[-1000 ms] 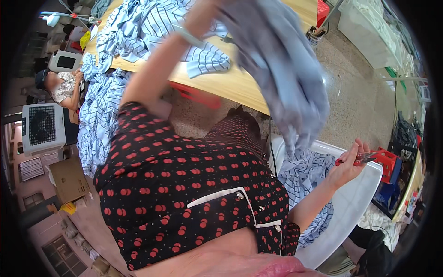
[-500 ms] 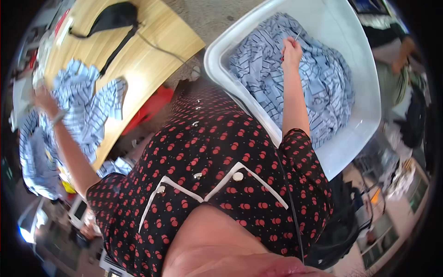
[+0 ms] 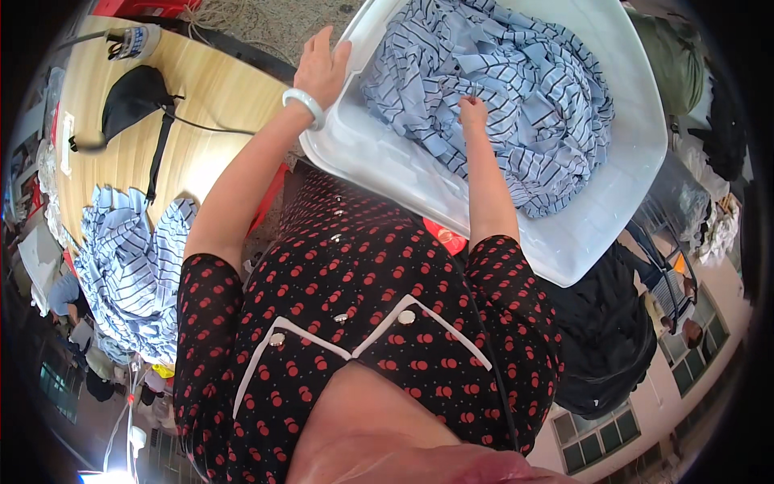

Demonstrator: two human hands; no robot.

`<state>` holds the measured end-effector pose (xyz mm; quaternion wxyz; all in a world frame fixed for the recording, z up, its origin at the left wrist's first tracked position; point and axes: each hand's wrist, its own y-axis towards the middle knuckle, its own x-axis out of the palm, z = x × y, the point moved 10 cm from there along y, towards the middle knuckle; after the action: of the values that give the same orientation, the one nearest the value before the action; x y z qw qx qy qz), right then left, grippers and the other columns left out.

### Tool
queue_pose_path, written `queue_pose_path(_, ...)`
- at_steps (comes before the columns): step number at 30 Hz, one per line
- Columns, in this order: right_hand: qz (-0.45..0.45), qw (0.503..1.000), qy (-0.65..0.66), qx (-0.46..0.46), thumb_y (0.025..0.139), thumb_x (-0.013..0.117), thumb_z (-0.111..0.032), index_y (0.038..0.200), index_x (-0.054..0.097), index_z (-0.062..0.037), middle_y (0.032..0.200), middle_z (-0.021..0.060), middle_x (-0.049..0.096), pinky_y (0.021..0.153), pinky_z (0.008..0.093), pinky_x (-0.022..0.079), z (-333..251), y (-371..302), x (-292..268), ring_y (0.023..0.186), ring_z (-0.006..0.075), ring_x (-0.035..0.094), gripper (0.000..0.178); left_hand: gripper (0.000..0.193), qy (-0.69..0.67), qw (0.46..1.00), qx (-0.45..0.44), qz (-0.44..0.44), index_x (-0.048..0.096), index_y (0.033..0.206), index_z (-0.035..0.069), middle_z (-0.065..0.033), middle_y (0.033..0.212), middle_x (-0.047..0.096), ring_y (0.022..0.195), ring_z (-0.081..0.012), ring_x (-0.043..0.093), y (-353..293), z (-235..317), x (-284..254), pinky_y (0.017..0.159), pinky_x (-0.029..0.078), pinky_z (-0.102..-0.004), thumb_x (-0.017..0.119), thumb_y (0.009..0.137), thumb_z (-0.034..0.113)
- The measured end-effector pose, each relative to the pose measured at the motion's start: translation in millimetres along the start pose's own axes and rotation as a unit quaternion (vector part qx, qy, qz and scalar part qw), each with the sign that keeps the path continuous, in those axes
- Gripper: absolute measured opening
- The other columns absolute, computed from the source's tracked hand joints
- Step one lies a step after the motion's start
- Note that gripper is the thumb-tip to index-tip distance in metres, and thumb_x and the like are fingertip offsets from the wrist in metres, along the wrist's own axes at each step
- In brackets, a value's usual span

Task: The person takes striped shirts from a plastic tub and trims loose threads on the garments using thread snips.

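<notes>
My left hand, with a pale bangle at its wrist, rests at the left rim of a white plastic bin. Its fingers are stretched out and it holds nothing. Over the bin's contents, my right hand is closed on a small, thin metal-bladed tool that barely shows against the cloth. Below and around it lies a large heap of blue cloth pieces with dark stripes. More striped blue cloth lies bunched on the wooden table at left.
On the wooden table are a black pouch with a strap, a cable and a small container. A red crate stands beyond the table. A black bundle lies right of me. A lit lamp glows at lower left.
My left hand has left the striped cloth on the table and moved right to the bin's rim. My right hand has shifted left and nearer over the heap, still closed.
</notes>
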<state>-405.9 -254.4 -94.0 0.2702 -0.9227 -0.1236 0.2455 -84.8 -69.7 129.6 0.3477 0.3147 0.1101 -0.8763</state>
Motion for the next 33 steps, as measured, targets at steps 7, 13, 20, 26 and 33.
queue_pose_path(7, 0.002, 0.963, -0.232, -0.134, 0.066, 0.059, -0.029, 0.075, 0.061, -0.0053, 0.069, 0.0072, 0.06, 0.061, 0.0302, 0.043, -59.3, 19.3, 29.2, 0.065, 0.0197, 0.057, 0.026, 0.055, 0.043, 0.994, -0.079, -0.054, 0.034, 0.117, -0.002, -0.0245, 0.114, 0.04, 0.105, -0.036, 0.04, -1.5, 40.5, -12.1, 0.088, 0.033, -0.0381, 0.042, 0.081, 0.038)
queue_pose_path(13, -0.036, 0.95, -0.275, -0.145, 0.06, 0.066, -0.044, 0.098, 0.054, -0.0046, 0.087, 0.0105, 0.059, 0.071, 0.0325, 0.043, -42.3, 23.9, 95.9, 0.08, 0.0231, 0.056, 0.056, 0.053, 0.039, 0.989, -0.122, -0.076, 0.036, 0.115, -0.003, -0.024, 0.111, 0.043, 0.101, -0.0356, 0.043, 14.2, 42.2, 9.8, 0.086, 0.035, -0.0379, 0.044, 0.081, 0.037)
queue_pose_path(20, -0.045, 0.945, -0.289, -0.148, 0.066, 0.059, -0.025, 0.079, 0.055, -0.0017, 0.071, 0.0151, 0.058, 0.062, 0.0371, 0.043, -46.8, 28.5, 102.0, 0.069, 0.0311, 0.056, 0.027, 0.053, 0.009, 0.986, -0.146, -0.08, 0.038, 0.113, -0.003, -0.0244, 0.104, 0.047, 0.098, -0.0354, 0.046, 22.7, 36.6, 15.2, 0.083, 0.036, -0.0377, 0.047, 0.08, 0.037)
queue_pose_path(26, -0.109, 0.987, -0.097, -0.064, 0.068, 0.058, -0.022, 0.073, 0.051, -0.0028, 0.059, 0.0076, 0.051, 0.05, 0.0311, 0.038, -100.3, -10.2, 53.1, 0.052, 0.02, 0.049, 0.021, 0.055, 0.027, 0.987, -0.143, -0.072, 0.039, 0.113, -0.002, -0.0245, 0.106, 0.047, 0.099, -0.035, 0.046, 25.0, 11.8, 8.0, 0.083, 0.037, -0.0384, 0.045, 0.079, 0.041)
queue_pose_path(33, -0.226, 0.938, 0.254, 0.063, 0.072, 0.059, -0.013, 0.071, 0.047, -0.0116, 0.049, -0.006, 0.037, 0.031, 0.0205, 0.026, -156.5, -105.6, 26.1, 0.035, 0.0059, 0.035, 0.012, 0.055, 0.056, 0.989, -0.118, -0.066, 0.04, 0.113, -0.001, -0.0243, 0.107, 0.046, 0.099, -0.0359, 0.045, 36.2, 19.3, 22.4, 0.084, 0.036, -0.0399, 0.042, 0.079, 0.043)
